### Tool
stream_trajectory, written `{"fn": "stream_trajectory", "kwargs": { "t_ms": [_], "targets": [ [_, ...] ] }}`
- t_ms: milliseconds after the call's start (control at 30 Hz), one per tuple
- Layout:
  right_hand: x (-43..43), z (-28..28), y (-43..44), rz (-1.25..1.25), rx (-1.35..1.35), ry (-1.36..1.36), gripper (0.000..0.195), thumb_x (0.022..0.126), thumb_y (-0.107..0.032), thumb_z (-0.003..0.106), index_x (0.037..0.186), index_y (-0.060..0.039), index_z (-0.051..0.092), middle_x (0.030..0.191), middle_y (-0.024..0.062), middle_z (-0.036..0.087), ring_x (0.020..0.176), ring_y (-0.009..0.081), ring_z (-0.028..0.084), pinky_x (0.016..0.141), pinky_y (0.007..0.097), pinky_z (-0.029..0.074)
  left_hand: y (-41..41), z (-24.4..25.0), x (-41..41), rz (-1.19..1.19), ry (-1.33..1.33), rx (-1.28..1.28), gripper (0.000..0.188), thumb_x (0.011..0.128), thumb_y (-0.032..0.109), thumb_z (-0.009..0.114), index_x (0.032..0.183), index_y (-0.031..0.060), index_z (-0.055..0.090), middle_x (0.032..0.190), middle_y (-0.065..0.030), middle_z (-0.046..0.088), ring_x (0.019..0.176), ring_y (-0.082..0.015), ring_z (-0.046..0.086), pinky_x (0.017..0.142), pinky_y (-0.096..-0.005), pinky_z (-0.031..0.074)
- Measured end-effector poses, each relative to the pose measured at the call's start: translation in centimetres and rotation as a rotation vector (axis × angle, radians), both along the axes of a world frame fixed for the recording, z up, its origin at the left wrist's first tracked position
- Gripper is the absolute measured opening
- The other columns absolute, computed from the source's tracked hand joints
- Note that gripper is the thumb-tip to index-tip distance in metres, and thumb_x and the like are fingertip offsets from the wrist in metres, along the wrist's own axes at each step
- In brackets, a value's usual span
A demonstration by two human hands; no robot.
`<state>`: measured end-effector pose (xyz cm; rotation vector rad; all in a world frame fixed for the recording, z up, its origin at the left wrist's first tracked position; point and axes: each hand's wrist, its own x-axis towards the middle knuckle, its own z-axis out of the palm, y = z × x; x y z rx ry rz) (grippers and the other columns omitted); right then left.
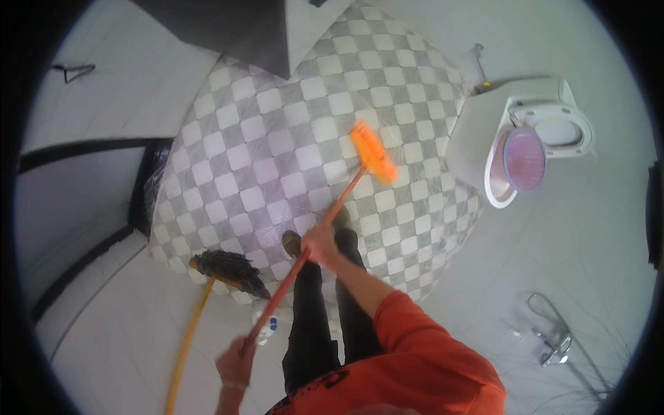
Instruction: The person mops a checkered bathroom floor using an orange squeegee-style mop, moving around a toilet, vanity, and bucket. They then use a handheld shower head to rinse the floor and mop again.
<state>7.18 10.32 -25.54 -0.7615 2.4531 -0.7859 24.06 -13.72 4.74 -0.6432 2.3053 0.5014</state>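
A floor brush with an orange head (373, 153) lies slantwise across my view, its bristle end on the checkered tile floor (280, 140). My right hand (319, 244) grips the middle of its reddish handle (280, 295). Lower down, my left hand (236, 363) is closed around the upper end of the same handle. The brush head is slightly blurred. Both my shoes stand on the tiles, partly hidden by the handle and my right hand.
A mop with dark grey strands (231, 267) and a yellow handle leans at the left wall. To the right is a toilet (477, 140) with a pink basket (524, 160) over its bowl. A shower mixer (556, 348) is on the right wall. A grey cabinet (238, 31) juts in above.
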Motion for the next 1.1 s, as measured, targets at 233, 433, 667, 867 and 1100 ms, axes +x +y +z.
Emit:
{"fn": "stream_trajectory", "kwargs": {
  "t_ms": [233, 433, 667, 867, 1100],
  "targets": [
    [6.9, 4.5, -8.6, 0.24, -0.179, 0.068, 0.012, 0.057, -0.021, 0.065, 0.054, -0.0171, 0.054, 0.064, 0.0043, 0.054, 0.074, 0.025, 0.056, 0.077, 0.046, 0.039, -2.3, 4.8, 16.0, 0.368, -0.135, 0.102, 0.03, 0.097, 0.03, 0.05, 0.112, 0.0051, 0.059, 0.099, -0.0202, 0.065, 0.091, -0.0302, 0.065, 0.075, -0.0386, 0.05],
    [-13.2, -9.6, 10.7, -0.221, 0.408, 0.518, 0.02, 0.08, -0.016, 0.054, 0.098, -0.0103, 0.061, 0.111, 0.0122, 0.057, 0.115, 0.0285, 0.052, 0.098, 0.0717, 0.026, 10.4, -9.8, -11.9, 0.419, 0.012, 0.595, 0.029, 0.092, 0.022, 0.059, 0.113, 0.0033, 0.065, 0.073, -0.0002, 0.06, 0.06, -0.0068, 0.052, 0.053, -0.0245, 0.042],
    [-23.1, -5.4, 16.9, -0.126, 0.656, 0.383, 0.026, 0.081, -0.027, 0.058, 0.101, -0.0114, 0.061, 0.112, 0.0074, 0.057, 0.119, 0.0303, 0.047, 0.097, 0.0711, 0.026, 20.5, -15.6, -19.9, 0.565, 0.013, 0.806, 0.042, 0.094, 0.033, 0.055, 0.13, 0.0105, 0.054, 0.058, 0.004, 0.049, 0.045, -0.0048, 0.043, 0.04, -0.0211, 0.034],
    [0.4, 0.7, 4.6, -0.012, -0.108, -0.139, 0.019, 0.089, -0.026, 0.047, 0.075, -0.0128, 0.049, 0.074, 0.0037, 0.048, 0.087, 0.0222, 0.054, 0.091, 0.0463, 0.035, 10.7, -1.6, 4.2, 0.419, -0.253, 0.134, 0.031, 0.095, 0.03, 0.049, 0.106, 0.0045, 0.062, 0.086, -0.0164, 0.063, 0.083, -0.0313, 0.063, 0.072, -0.0381, 0.048],
    [-11.9, -1.6, 9.6, -0.1, -0.086, 0.084, 0.006, 0.069, -0.015, 0.062, 0.072, -0.0103, 0.06, 0.089, 0.0111, 0.056, 0.094, 0.0308, 0.056, 0.091, 0.0597, 0.04, 17.0, -3.8, -10.9, 0.212, -0.098, 0.201, 0.03, 0.096, 0.028, 0.047, 0.11, 0.0049, 0.06, 0.095, -0.0197, 0.064, 0.093, -0.0402, 0.06, 0.077, -0.0425, 0.047]
  ]
}}
